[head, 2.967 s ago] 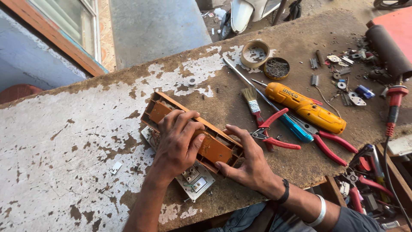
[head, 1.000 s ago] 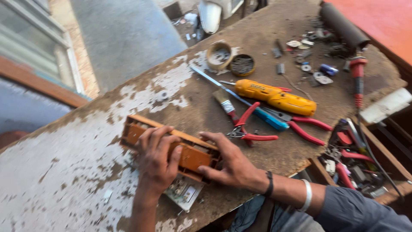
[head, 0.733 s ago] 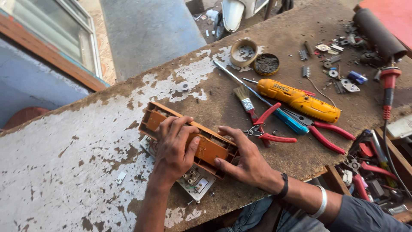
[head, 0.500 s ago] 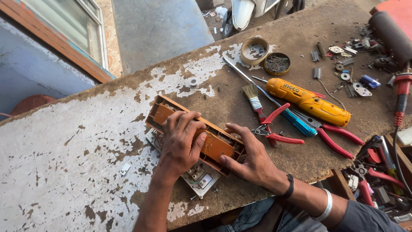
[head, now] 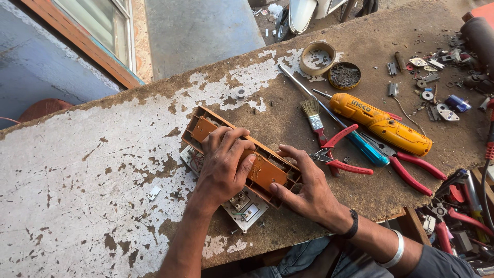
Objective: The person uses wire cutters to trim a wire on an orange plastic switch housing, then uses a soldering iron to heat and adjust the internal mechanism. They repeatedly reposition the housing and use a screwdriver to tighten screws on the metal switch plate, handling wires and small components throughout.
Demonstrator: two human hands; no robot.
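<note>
Bright, even daylight, soft shadows beneath the hands [head: 267,175], sharp focus, slight wide-angle edge distortion.

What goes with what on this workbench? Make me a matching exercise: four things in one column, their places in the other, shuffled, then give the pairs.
Things:
1. long orange-brown plastic housing
2. yellow-orange electric screwdriver
3. small wooden-handled paintbrush
4. round metal tin of small dark parts

Places:
A. far side of the bench, beside an open ring-shaped tin
B. under both hands
C. right of the paintbrush, above the red-handled pliers
D. just left of the long steel screwdriver shaft

Pairs: 1-B, 2-C, 3-D, 4-A
</note>
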